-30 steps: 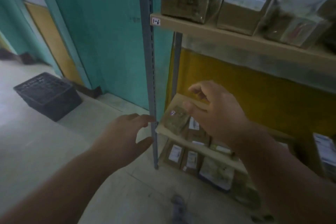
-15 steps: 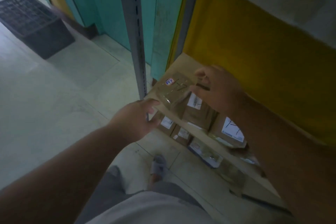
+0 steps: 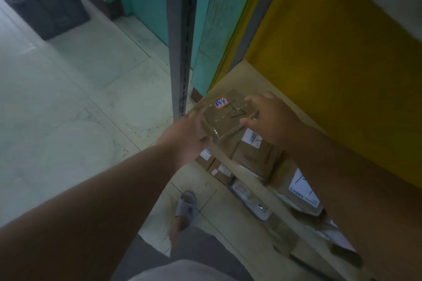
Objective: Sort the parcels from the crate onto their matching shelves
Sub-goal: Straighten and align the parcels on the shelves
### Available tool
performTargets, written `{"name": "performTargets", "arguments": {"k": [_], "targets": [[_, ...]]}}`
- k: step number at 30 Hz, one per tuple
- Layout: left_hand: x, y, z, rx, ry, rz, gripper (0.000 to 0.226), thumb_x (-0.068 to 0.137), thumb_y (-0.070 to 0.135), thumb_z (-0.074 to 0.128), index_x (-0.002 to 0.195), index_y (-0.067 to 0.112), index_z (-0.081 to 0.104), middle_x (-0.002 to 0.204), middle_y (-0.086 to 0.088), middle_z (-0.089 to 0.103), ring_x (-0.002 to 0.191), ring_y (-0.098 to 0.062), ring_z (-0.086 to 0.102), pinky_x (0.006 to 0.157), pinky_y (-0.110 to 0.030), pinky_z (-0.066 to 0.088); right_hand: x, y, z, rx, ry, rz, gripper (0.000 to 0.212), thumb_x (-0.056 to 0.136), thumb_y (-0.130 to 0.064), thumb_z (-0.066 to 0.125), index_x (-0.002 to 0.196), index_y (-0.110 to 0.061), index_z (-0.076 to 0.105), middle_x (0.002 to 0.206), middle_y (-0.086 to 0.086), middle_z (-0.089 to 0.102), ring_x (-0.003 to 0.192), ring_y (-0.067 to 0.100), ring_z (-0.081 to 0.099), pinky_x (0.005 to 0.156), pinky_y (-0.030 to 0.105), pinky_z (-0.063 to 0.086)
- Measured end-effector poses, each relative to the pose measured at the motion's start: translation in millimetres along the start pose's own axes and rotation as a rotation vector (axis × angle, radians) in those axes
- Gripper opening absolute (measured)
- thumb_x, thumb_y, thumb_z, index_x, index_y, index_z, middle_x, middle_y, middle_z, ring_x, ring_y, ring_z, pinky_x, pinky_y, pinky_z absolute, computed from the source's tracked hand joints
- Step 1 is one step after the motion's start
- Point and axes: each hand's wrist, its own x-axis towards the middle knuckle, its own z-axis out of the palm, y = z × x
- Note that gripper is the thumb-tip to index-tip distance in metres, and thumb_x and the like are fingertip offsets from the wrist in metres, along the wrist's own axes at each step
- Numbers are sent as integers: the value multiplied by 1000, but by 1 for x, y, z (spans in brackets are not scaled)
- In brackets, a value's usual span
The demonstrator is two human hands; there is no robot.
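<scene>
Both hands hold a brown cardboard parcel wrapped in clear tape [image 3: 225, 121] at the left end of the pale wooden shelf [image 3: 246, 75], the left hand [image 3: 186, 137] curling its fingers around its 8 o'clock edge, the right hand [image 3: 271, 118] with fingers spread and bent over its 3 o'clock side, a black plastic crate [image 3: 43, 0] on the floor at 10 o'clock.

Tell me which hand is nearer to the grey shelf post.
Left. The left hand is just beside the foot of the grey shelf post; the right hand is across the taped parcel, farther away.
</scene>
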Motion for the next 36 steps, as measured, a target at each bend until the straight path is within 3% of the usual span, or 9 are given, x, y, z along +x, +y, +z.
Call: {"name": "performTargets", "arguments": {"k": [5, 8, 17, 26, 29, 33, 36], "targets": [[1, -5, 16, 19, 1, -50, 71, 94, 34, 64, 154, 37, 27, 147, -1, 49, 107, -20, 63, 87, -41, 58, 19, 1, 15, 24, -131, 44, 64, 88, -37, 73, 145, -25, 47, 141, 12, 47, 124, 29, 52, 98, 35, 45], [-3, -8, 23, -9, 30, -57, 70, 95, 34, 62, 155, 33, 27, 149, 2, 47, 109, -19, 63, 88, -42, 58, 25, -5, 20, 30, -103, 21, 62, 87, -36, 74, 143, -26, 51, 142, 14, 50, 128, 31, 49, 103, 41, 45], [-15, -12, 33, -100, 78, -57, 77, 94, 31, 65, 157, 28, 23, 154, 4, 41, 119, -18, 58, 92, -35, 54, 27, -14, 25, 26, -66, -3, 60, 88, -37, 73, 143, -28, 52, 141, 11, 50, 129, 30, 45, 105, 42, 42], [-10, -18, 23, -60, 40, -78, 77, 93, 22, 64, 158, 28, 23, 154, 3, 41, 117, -19, 58, 91, -32, 51, 29, -17, 30, 70, -55, 10, 59, 88, -36, 73, 143, -28, 52, 148, 15, 43, 137, 33, 36, 109, 42, 35], [-5, -21, 20, -61, 18, -69, 77, 92, 22, 63, 158, 28, 23, 155, 3, 40, 118, -19, 59, 93, -35, 53, 31, -18, 29, 103, -46, 21, 59, 87, -34, 75, 142, -27, 54, 146, 14, 44, 134, 33, 40, 109, 42, 39], [-3, -25, 17, -59, -10, -57, 77, 93, 21, 61, 158, 32, 23, 157, 4, 38, 115, -17, 61, 84, -30, 52, 32, -18, 30, 122, -40, 36, 61, 86, -32, 76, 142, -27, 54, 147, 16, 42, 133, 34, 42, 106, 45, 43], [-5, -26, 13, -71, -24, -98, 75, 93, 21, 61, 156, 39, 24, 153, 3, 45, 100, -16, 68, 74, -33, 60, 29, -15, 31, 116, -35, 44, 64, 89, -35, 72, 147, -27, 47, 153, 16, 38, 138, 33, 38, 108, 40, 38]]}}
